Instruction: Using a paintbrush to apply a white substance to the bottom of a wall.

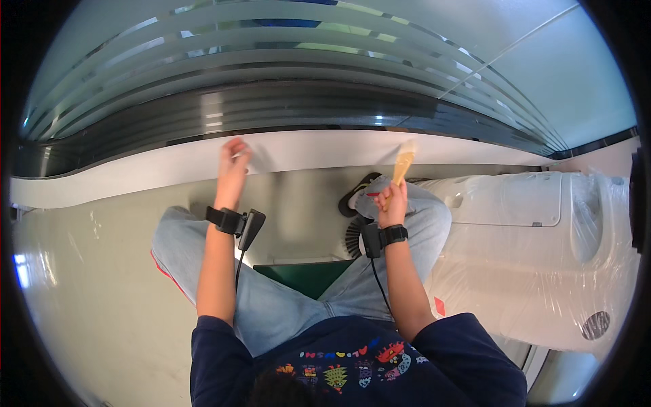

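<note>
My right hand [392, 198] is closed round the handle of a flat paintbrush [403, 162], whose pale bristles point up and away from me, over the white band [320, 147] below the dark sill. My left hand [235, 165] is raised at the left part of the same band, its fingers bent; a small pale thing may be at the fingertips, too small to tell. Each wrist wears a black strap with a black device and a cable.
A frosted striped glass panel [305, 40] rises beyond the dark glossy sill [315, 104]. To the right lies a large white object wrapped in clear plastic [503, 254]. Between my knees are a green surface [305, 277] and a black-bristled round thing [353, 238] near my shoe [351, 196].
</note>
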### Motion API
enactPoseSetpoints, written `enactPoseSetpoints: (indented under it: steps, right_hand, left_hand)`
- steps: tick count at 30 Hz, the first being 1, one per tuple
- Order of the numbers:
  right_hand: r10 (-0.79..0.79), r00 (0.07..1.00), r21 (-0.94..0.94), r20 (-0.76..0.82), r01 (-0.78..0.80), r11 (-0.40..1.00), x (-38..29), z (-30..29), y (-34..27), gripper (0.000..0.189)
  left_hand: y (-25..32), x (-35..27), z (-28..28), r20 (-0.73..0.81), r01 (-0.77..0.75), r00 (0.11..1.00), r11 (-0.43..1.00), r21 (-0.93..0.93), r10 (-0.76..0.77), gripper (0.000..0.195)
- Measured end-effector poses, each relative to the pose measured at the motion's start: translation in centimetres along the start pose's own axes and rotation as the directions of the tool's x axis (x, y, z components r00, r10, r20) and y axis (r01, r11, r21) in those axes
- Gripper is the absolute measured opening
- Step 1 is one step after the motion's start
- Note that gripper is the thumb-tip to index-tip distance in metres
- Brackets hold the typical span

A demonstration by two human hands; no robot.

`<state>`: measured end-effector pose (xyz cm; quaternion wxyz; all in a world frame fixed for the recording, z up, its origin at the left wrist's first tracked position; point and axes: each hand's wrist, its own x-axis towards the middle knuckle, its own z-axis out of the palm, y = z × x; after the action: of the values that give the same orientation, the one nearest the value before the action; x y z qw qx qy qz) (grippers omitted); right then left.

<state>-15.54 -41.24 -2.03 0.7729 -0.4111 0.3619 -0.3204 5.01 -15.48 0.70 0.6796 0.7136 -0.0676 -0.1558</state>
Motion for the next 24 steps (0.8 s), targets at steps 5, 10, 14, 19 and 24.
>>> enactPoseSetpoints:
  steps: [5,10,14,19,24]
  right_hand:
    - [0.058,0.997,-0.292,0.052,-0.041,0.956,-4.2,4.8,5.7,0.043]
    - [0.378,0.771,-0.62,0.513,0.028,0.784,-7.7,6.7,9.3,0.046]
    - [0.33,0.867,-0.476,0.373,-0.126,0.871,-7.0,7.0,8.4,0.04]
    - [0.261,0.959,-0.156,0.106,-0.244,0.957,-2.7,2.2,2.8,0.037]
    - [-0.011,0.967,-0.046,-0.256,-0.001,0.999,-0.2,-2.3,-0.4,0.027]
  left_hand:
    - [0.7,0.1,-2.1,-0.08,0.178,0.974,0.935,-0.306,-0.211,0.043]
    - [1.1,-0.1,-3.1,-0.073,0.16,0.98,0.951,-0.263,-0.185,0.04]
    - [0.0,0.3,-6.0,-0.187,0.009,0.982,1.0,0.014,-0.006,0.042]
    - [-0.7,-1.0,-8.7,-0.249,-0.072,0.948,0.896,0.437,0.198,0.049]
    - [-2.5,-2.9,-12.6,-0.26,-0.007,0.94,0.778,0.629,0.219,0.049]
